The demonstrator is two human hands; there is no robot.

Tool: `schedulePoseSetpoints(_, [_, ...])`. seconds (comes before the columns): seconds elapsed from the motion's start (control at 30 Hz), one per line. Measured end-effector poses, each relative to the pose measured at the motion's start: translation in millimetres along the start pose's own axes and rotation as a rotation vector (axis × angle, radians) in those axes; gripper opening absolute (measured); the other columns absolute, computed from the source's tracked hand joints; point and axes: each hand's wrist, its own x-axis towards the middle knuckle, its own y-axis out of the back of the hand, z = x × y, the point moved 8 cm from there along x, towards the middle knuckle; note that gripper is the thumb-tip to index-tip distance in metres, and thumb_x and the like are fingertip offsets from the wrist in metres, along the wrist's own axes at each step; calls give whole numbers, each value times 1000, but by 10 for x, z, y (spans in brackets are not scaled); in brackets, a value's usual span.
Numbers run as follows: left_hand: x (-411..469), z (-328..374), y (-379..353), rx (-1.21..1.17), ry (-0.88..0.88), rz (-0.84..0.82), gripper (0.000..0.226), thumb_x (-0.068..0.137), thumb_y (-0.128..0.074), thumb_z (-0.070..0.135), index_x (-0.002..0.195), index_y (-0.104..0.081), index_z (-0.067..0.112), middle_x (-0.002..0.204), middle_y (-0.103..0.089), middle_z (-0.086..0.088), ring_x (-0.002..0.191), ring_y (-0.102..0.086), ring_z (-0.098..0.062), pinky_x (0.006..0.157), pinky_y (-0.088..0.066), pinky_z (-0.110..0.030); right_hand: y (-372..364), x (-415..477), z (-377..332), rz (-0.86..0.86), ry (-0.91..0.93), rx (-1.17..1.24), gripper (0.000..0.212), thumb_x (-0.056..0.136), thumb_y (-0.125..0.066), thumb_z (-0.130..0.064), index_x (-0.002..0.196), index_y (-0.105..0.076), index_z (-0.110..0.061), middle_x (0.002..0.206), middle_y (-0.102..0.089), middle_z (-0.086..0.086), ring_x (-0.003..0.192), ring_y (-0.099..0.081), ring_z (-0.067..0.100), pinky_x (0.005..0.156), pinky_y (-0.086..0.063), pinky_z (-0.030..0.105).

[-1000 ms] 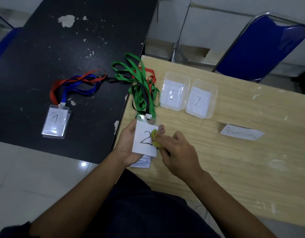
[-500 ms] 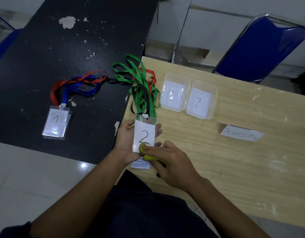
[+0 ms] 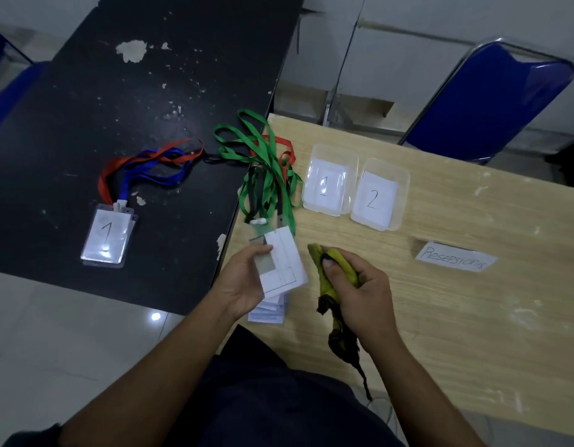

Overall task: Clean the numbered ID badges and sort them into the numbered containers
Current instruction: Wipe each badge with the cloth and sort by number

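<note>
a pale wooden tabletop (image 3: 440, 317), flecked with white marks, butts against a black table (image 3: 118, 108) with chipped, speckled paint. glossy pale floor tiles (image 3: 69, 333) show below, and a blue chair (image 3: 492, 101) stands past the wooden top's far edge. by the left edge, toward the near side, the left hand (image 3: 243, 285) pinches a badge (image 3: 285, 266) between thumb and curled fingers, lined back up, above a small stack of badges (image 3: 269, 312). just right of it the right hand (image 3: 360, 291) is curled round a grubby yellow cloth (image 3: 343, 267), clear of the badge. green lanyards (image 3: 266, 162) trail over the left edge. container 1 (image 3: 352, 159) and container 2 (image 3: 403, 188) sit side by side toward the far left corner, with a handwritten paper label (image 3: 455, 261) nearer the middle. a badge marked 1 (image 3: 106, 235) lies on the black table with red and blue lanyards (image 3: 143, 166).
</note>
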Motion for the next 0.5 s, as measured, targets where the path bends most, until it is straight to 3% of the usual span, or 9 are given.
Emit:
schedulePoseSetpoints(0.07, [-7, 4, -17, -88, 8, -22, 31, 77, -55, 14, 101, -73, 10, 103, -72, -12, 88, -70, -29, 78, -58, -42, -25, -28, 11, -15, 17, -19, 23, 91, -67, -11, 104, -74, -29, 98, -75, -13, 94, -68, 3, 80, -51, 14])
schedulePoseSetpoints(0.13, [-27, -6, -91, -119, 25, -75, 45, 79, -45, 16, 114, -70, 5, 116, -71, -15, 96, -71, -30, 78, -59, -42, -80, -67, 19, -51, 59, -88, 28, 91, -68, -11, 107, -74, -34, 98, -75, -11, 94, -68, 7, 78, -52, 16])
schedulePoseSetpoints(0.23, [-48, -20, -232, -109, 48, -185, 64, 80, -36, 21, 139, -49, 0, 139, -58, -15, 126, -57, -28, 102, -48, -45, -236, -135, -25, -126, 208, -324, 34, 90, -68, -14, 115, -70, -36, 91, -64, -31, 78, -61, 19, 65, -55, 34])
schedulePoseSetpoints(0.3, [-49, -1, -303, -112, 26, -205, 61, 86, -46, 34, 137, -52, 2, 140, -57, -18, 131, -54, -32, 108, -42, -48, -387, -241, -110, -154, 425, -531, 35, 89, -66, -16, 121, -68, -30, 101, -62, -38, 73, -49, 14, 56, -48, 29])
schedulePoseSetpoints(0.4, [-36, -35, -309, -100, 33, -152, 94, 73, -55, 80, 132, -59, 7, 131, -61, -26, 120, -59, -43, 98, -50, -53, -634, -424, -132, -253, 669, -724, 32, 92, -62, -22, 123, -66, -24, 127, -64, -16, 79, -41, 7, 57, -44, 22])
schedulePoseSetpoints(0.5, [-32, -70, -262, -51, 56, -138, 110, 68, -31, 95, 126, -66, 9, 126, -63, -27, 112, -65, -42, 87, -56, -50, -669, -349, -174, -259, 743, -855, 33, 91, -58, -22, 123, -67, -19, 122, -68, -10, 83, -50, 14, 51, -41, 22])
